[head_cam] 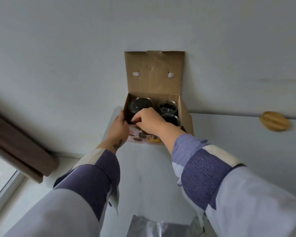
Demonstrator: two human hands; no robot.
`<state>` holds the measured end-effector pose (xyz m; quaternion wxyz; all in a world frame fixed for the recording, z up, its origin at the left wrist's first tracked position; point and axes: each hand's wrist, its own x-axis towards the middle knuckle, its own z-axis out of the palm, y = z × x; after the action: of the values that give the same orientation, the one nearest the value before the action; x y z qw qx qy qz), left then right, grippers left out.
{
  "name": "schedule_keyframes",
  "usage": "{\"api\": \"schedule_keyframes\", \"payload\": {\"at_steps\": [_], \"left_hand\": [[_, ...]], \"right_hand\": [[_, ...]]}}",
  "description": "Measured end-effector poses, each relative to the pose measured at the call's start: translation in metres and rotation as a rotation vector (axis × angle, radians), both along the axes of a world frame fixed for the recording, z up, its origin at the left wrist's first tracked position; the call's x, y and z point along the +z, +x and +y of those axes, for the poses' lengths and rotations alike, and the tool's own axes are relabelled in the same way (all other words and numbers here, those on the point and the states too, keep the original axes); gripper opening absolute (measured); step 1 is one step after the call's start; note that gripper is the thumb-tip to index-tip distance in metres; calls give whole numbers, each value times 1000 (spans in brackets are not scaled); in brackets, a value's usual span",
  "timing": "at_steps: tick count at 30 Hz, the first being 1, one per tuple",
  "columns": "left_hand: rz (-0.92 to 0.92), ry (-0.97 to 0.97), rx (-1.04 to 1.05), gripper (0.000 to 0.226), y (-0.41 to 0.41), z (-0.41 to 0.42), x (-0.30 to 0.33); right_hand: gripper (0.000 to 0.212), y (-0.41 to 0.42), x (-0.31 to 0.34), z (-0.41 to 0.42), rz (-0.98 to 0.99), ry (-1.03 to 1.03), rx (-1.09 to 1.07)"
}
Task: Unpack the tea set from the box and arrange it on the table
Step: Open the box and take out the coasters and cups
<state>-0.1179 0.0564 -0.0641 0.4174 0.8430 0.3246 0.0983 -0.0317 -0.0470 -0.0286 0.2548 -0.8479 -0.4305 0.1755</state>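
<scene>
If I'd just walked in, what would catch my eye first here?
The open cardboard box against the wall, flap up, with dark glass pieces inside. The right hand reaches in over its front edge while the left hand rests on its left side. A round wooden disc lies far right.

Both my arms reach forward, sleeves covering the forearms. My left hand [118, 127] is at the far left, fingers straight and upright, tattooed wrist bare. My right hand [149, 122] is just beside it, knuckles up, fingers curled downward.
</scene>
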Motion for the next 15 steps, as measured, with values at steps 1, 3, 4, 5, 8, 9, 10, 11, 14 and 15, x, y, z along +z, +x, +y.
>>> {"api": "schedule_keyframes", "payload": {"at_steps": [1,3,4,5,8,9,10,11,14,15], "left_hand": [[-15,-30,-4,56,-2,0,-1],[-36,-57,-17,56,-3,2,-2],[-39,-65,-19,57,-4,3,-3],[-37,-69,-19,57,-4,3,-4],[-44,-62,-30,56,-4,3,-8],[-54,-65,-39,56,-5,4,-10],[-63,-66,-46,56,-5,5,-11],[-63,-63,-49,56,-5,5,-12],[-39,-32,-43,56,-4,6,-13],[-32,-28,-41,56,-4,6,-13]], "right_hand": [[30,1,0,5,-7,-41,28],[29,5,4,12,-25,-129,82],[29,6,8,14,-40,-177,121],[28,7,12,17,-54,-222,159],[27,10,21,22,-72,-316,222],[25,10,21,24,-78,-325,224],[23,10,19,26,-89,-328,224],[21,9,17,28,-103,-327,224],[25,7,12,31,-117,-338,221],[29,7,11,32,-115,-342,221]]}}
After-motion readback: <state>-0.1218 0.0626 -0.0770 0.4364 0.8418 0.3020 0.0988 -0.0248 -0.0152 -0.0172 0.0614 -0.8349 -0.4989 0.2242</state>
